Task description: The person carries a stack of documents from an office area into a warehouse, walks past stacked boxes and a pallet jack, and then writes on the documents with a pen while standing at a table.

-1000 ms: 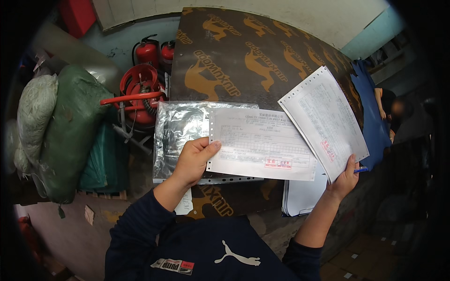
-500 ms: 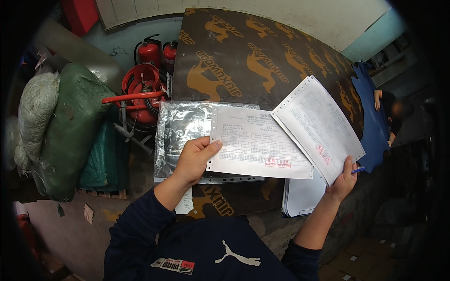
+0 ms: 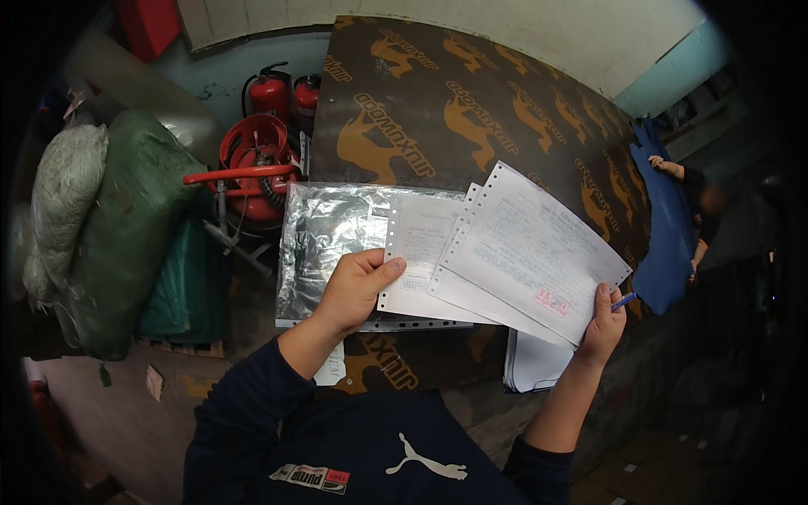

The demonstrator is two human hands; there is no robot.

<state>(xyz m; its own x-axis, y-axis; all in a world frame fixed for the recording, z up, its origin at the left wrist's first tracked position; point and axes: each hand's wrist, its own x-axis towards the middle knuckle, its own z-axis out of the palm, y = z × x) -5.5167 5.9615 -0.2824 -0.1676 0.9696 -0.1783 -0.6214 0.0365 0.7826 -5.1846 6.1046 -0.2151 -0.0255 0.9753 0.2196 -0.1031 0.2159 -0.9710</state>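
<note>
My left hand (image 3: 360, 290) pinches a white printed form (image 3: 417, 231) with punched holes down its left edge, thumb on top. My right hand (image 3: 601, 326) grips similar printed sheets (image 3: 539, 244) by their lower right corner; the top one bears a red stamp. These sheets are fanned and overlap the left form, covering most of it. A blue pen (image 3: 624, 301) sticks out from between my right fingers. Beneath the papers, a shiny clear plastic sleeve (image 3: 324, 240) lies on the brown patterned board (image 3: 387, 101). A pile of white sheets (image 3: 532, 364) rests below my right hand.
Fire extinguishers (image 3: 269, 93) and a red wheeled unit (image 3: 252, 168) stand beside the board on the left. Bulging green sacks (image 3: 126, 227) are further left. At far right, another person's hand (image 3: 665, 165) touches a blue sheet of material (image 3: 661, 244).
My right hand has lowered its sheets and moved them left over the left form, fanning them apart. My left hand has shifted slightly right. The other person's hand has moved on the blue material.
</note>
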